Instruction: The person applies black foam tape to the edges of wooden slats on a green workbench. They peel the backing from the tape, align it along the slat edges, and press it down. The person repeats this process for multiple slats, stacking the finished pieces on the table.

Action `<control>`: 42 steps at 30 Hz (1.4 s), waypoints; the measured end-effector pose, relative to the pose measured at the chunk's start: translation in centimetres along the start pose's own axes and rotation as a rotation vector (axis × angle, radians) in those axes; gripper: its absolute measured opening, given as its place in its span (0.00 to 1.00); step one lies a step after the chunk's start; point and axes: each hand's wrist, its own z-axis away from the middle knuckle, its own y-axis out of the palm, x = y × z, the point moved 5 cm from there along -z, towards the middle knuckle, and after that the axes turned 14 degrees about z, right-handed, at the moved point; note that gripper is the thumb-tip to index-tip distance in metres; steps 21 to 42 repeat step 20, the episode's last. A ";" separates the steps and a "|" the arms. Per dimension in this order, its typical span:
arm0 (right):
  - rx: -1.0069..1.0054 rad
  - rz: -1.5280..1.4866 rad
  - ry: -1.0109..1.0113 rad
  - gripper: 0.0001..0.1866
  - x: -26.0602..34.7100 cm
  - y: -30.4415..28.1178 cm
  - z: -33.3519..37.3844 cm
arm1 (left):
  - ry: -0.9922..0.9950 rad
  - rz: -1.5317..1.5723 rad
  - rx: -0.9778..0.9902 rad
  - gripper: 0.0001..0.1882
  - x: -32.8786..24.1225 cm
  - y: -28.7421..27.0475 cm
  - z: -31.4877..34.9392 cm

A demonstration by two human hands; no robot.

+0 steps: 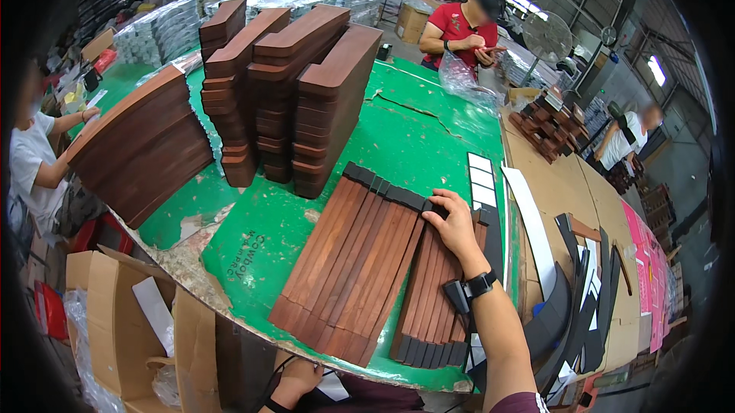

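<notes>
My right hand (453, 223), with a dark band and small device at the wrist, reaches over the green-topped table. Its thumb and fingers close on the black end of a reddish-brown wooden slat (419, 231). That slat lies at the right side of a row of similar slats (337, 267), laid side by side with black ends away from me. To the right, a shorter bundle of slats (432, 290) has black ends toward me. Low at the table's near edge, my left hand (301, 375) is closed; what it holds, if anything, is hidden.
Tall stacks of curved brown boards (329, 91) stand at the far left, beside another board stack (145, 145). Black and white strips (586, 290) lie on cardboard at right. An open carton (145, 329) sits lower left. A person in red (463, 30) stands across; others are at both sides.
</notes>
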 end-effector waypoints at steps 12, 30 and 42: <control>0.004 -0.013 -0.006 0.20 0.2 0.3 -0.1 | 0.026 0.020 0.027 0.24 1.3 1.4 -0.8; 0.072 0.128 -0.038 0.41 -0.4 1.4 0.6 | 0.125 -0.142 -0.019 0.30 -3.5 -1.8 0.4; 0.072 0.128 -0.038 0.41 -0.4 1.4 0.6 | 0.125 -0.142 -0.019 0.30 -3.5 -1.8 0.4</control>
